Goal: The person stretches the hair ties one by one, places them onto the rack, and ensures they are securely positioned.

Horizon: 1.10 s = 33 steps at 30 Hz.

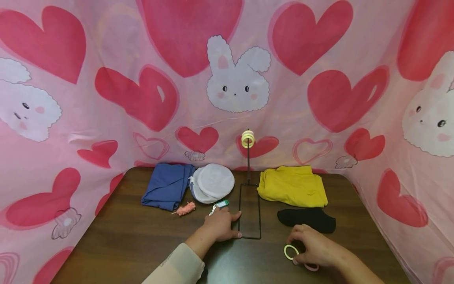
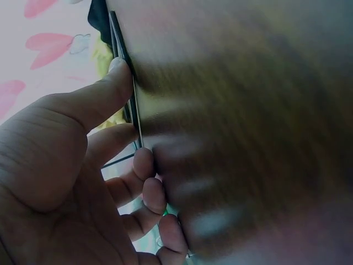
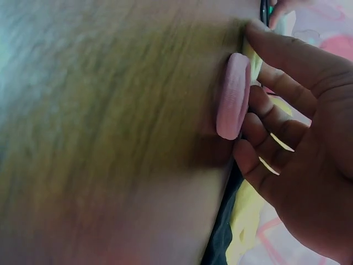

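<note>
The left hand (image 1: 220, 225) lies with straight fingers flat on the brown wooden tabletop (image 1: 134, 240), thumb touching the thin black wire stand's (image 1: 250, 215) left edge. The right hand's (image 1: 313, 246) curled fingers pinch a pale yellow hair ring (image 1: 291, 251) and a pink hair ring (image 3: 233, 96); bare tabletop lies between the hands.

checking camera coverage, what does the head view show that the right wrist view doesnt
Only the head view shows the left hand resting on the base of the wire stand, the yellow rings on the stand's top, the blue cloth, the white mesh bag and the keys.

Only the right wrist view shows the pink ring side-on, against the fingertips.

Both share the right hand, the pink ring, the table, the black sock and the yellow cloth.
</note>
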Each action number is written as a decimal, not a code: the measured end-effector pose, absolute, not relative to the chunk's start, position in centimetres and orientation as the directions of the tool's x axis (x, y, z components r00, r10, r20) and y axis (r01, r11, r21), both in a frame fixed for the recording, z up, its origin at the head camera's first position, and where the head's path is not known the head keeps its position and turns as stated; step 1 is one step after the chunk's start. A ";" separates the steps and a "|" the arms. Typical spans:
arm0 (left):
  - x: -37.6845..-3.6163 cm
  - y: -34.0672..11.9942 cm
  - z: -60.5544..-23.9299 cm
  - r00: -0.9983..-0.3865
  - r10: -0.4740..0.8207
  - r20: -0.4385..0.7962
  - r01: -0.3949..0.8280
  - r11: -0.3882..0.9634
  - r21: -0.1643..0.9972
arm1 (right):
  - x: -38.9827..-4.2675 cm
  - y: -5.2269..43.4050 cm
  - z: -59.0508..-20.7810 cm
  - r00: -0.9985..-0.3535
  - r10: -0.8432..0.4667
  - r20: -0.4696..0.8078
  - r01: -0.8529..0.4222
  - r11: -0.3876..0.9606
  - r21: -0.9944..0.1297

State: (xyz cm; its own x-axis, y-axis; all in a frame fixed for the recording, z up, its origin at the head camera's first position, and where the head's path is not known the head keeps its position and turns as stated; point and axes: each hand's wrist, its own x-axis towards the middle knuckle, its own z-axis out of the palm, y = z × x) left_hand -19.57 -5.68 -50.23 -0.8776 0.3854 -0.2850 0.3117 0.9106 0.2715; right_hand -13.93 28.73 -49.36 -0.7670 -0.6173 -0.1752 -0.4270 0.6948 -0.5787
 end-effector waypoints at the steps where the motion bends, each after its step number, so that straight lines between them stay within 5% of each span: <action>1: -19.6 -5.7 -50.2 -0.878 0.385 -0.285 0.311 0.911 0.272 | -14.0 28.7 -49.5 -0.763 -0.628 -0.150 -0.450 0.684 -0.573; 11: -19.7 -5.8 -50.6 -0.878 0.386 -0.282 0.316 0.911 0.264 | -14.2 28.1 -49.9 -0.684 -0.725 0.079 -0.661 0.570 -0.489; 33: -19.6 -5.7 -50.2 -0.873 0.381 -0.303 0.309 0.915 0.261 | -15.7 24.4 -44.2 -0.693 -0.677 0.247 -0.692 0.528 -0.493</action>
